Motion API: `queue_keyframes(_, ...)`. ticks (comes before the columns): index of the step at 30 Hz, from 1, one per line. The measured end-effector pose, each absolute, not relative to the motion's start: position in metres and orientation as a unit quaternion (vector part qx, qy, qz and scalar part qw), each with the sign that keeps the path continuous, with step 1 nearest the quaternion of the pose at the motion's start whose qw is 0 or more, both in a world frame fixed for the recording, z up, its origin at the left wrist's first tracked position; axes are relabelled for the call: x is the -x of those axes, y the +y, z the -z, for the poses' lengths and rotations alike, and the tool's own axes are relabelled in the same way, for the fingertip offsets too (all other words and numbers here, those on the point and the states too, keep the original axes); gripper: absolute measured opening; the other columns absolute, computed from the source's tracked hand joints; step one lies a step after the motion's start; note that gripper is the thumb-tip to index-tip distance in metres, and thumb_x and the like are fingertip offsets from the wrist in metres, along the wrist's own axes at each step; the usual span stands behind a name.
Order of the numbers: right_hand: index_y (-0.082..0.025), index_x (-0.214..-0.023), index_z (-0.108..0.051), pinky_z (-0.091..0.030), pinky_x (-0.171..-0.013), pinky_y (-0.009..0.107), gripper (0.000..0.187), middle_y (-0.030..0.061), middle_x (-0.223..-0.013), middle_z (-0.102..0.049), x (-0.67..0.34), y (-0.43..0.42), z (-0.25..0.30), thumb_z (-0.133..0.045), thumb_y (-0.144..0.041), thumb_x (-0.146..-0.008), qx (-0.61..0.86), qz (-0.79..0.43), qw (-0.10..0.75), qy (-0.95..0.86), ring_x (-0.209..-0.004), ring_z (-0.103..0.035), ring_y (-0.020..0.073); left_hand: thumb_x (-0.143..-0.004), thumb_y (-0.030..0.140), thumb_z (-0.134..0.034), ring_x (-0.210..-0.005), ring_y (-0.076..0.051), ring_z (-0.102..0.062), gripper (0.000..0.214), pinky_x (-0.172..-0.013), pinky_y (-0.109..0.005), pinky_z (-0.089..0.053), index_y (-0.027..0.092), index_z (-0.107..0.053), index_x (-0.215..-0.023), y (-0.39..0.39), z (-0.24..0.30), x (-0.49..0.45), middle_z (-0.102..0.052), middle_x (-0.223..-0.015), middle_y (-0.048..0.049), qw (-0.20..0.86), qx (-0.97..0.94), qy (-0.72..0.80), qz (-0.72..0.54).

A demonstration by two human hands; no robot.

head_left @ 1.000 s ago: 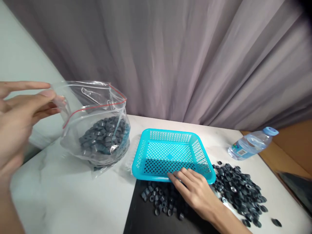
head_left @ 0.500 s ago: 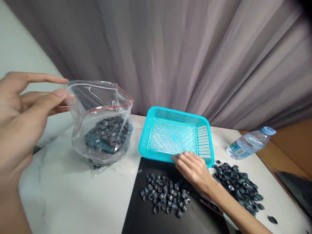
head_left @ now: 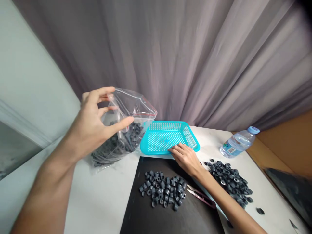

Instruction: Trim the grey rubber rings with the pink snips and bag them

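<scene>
A grey curtain (head_left: 158,58) is hanging behind the white table (head_left: 97,201). On the table, a black mat (head_left: 151,221) is lying in front of the blue basket (head_left: 162,139). My left hand (head_left: 95,120) is holding the clear bag (head_left: 135,130), left of the basket, at its mouth; thumb and fingers are standing well apart, film between them. My right hand (head_left: 186,158) is gripping the basket's near rim, fingers curled over it. A bottle (head_left: 237,143) is standing beyond the dark pile (head_left: 230,182). Snips (head_left: 201,198) are lying beside small grey parts (head_left: 168,190).
</scene>
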State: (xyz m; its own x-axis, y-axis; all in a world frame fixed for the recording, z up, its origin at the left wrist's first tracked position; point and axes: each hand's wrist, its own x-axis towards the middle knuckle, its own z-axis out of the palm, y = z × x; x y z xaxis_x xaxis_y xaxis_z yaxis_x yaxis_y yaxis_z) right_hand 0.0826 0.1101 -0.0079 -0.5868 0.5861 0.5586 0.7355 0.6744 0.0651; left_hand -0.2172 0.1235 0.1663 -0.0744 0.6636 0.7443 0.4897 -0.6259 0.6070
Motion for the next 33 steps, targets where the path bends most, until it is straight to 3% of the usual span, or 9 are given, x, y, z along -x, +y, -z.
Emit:
queue_keyframes(4, -0.019, -0.11, -0.068, -0.048, -0.078, 0.037, 0.02, 0.0084, -0.099, -0.074, -0.081, 0.11, 0.014, -0.049, -0.019, -0.105, 0.388, 0.135, 0.265, -0.873, -0.092, -0.062, 0.0245, -0.066, 0.02, -0.083, -0.128, -0.028, -0.051, 0.077, -0.112, -0.05, -0.05, 0.034, -0.057, -0.137, 0.142, -0.15, 0.213, -0.043, -0.133, -0.0062, 0.065, -0.746, 0.344, -0.566)
queue_keyframes(8, -0.02, -0.112, -0.066, -0.051, -0.082, 0.039, 0.019, 0.0083, -0.102, -0.073, -0.076, 0.104, 0.009, -0.051, -0.028, -0.105, 0.399, 0.106, 0.281, -0.866, -0.094, -0.063, 0.026, -0.071, 0.018, -0.078, -0.132, -0.028, -0.047, 0.077, -0.112, -0.052, -0.05, 0.032, -0.052, -0.141, 0.148, -0.146, 0.212, -0.04, -0.134, -0.0075, 0.055, -0.74, 0.346, -0.574)
queue_keyframes(11, -0.02, -0.117, -0.063, -0.052, -0.086, 0.038, 0.023, 0.0082, -0.105, -0.072, -0.072, 0.1, -0.002, -0.05, -0.035, -0.105, 0.419, 0.077, 0.3, -0.853, -0.097, -0.064, 0.0254, -0.075, 0.027, -0.079, -0.133, -0.03, -0.048, 0.075, -0.109, -0.054, -0.052, 0.028, -0.049, -0.144, 0.141, -0.151, 0.214, -0.04, -0.137, -0.0108, 0.04, -0.745, 0.4, -0.532)
queue_keyframes(14, -0.02, -0.124, -0.059, -0.052, -0.09, 0.039, 0.03, 0.0095, -0.108, -0.07, -0.074, 0.108, -0.016, -0.047, -0.041, -0.106, 0.466, 0.057, 0.326, -0.821, -0.102, -0.064, 0.0263, -0.071, 0.048, -0.084, -0.13, -0.034, -0.052, 0.096, -0.104, -0.056, -0.055, 0.029, -0.036, -0.153, 0.122, -0.155, 0.209, -0.04, -0.14, -0.0144, 0.013, -0.74, 0.449, -0.5)
queue_keyframes(18, -0.016, -0.131, -0.053, -0.048, -0.097, 0.043, 0.042, 0.0144, -0.113, -0.066, -0.093, 0.133, -0.028, -0.042, -0.048, -0.105, 0.552, 0.054, 0.352, -0.754, -0.108, -0.06, 0.0298, -0.055, 0.069, -0.087, -0.133, -0.042, -0.049, 0.134, -0.105, -0.063, -0.05, 0.027, -0.016, -0.161, 0.089, -0.135, 0.199, -0.036, -0.147, -0.0206, -0.064, -0.704, 0.505, -0.495)
queue_keyframes(20, -0.012, -0.129, -0.055, -0.045, -0.1, 0.047, 0.045, 0.0191, -0.117, -0.063, -0.108, 0.143, -0.026, -0.042, -0.048, -0.104, 0.6, 0.054, 0.35, -0.717, -0.112, -0.057, 0.0336, -0.052, 0.074, -0.085, -0.138, -0.049, -0.04, 0.143, -0.108, -0.07, -0.043, 0.021, -0.011, -0.162, 0.078, -0.108, 0.199, -0.036, -0.149, -0.0246, -0.115, -0.68, 0.556, -0.463)
queue_keyframes(23, -0.002, -0.128, -0.055, -0.041, -0.098, 0.056, 0.053, 0.0301, -0.12, -0.059, -0.125, 0.148, -0.014, -0.048, -0.046, -0.1, 0.67, 0.043, 0.326, -0.666, -0.116, -0.052, 0.0431, -0.055, 0.076, -0.082, -0.14, -0.059, -0.035, 0.147, -0.1, -0.075, -0.044, 0.011, -0.005, -0.162, 0.077, -0.056, 0.208, -0.03, -0.153, -0.0347, -0.086, -0.643, 0.658, -0.383)
queue_keyframes(27, 0.004, -0.133, -0.051, -0.042, -0.098, 0.051, 0.053, 0.0323, -0.118, -0.063, -0.128, 0.146, 0.005, -0.052, -0.035, -0.097, 0.717, -0.007, 0.284, -0.637, -0.115, -0.058, 0.0425, -0.065, 0.064, -0.083, -0.139, -0.054, -0.041, 0.129, -0.107, -0.066, -0.043, 0.008, -0.015, -0.159, 0.092, -0.01, 0.226, -0.037, -0.152, -0.034, -0.105, -0.644, 0.652, -0.386)
queue_keyframes(33, -0.012, -0.141, -0.045, -0.048, -0.087, 0.035, 0.045, 0.018, -0.118, -0.072, -0.126, 0.144, 0.01, -0.04, -0.035, -0.104, 0.747, -0.069, 0.265, -0.606, -0.109, -0.069, 0.0296, -0.068, 0.047, -0.082, -0.121, -0.044, -0.061, 0.083, -0.097, -0.059, -0.052, 0.017, -0.045, -0.136, 0.109, -0.012, 0.261, -0.062, -0.13, -0.0194, -0.063, -0.619, 0.625, -0.471)
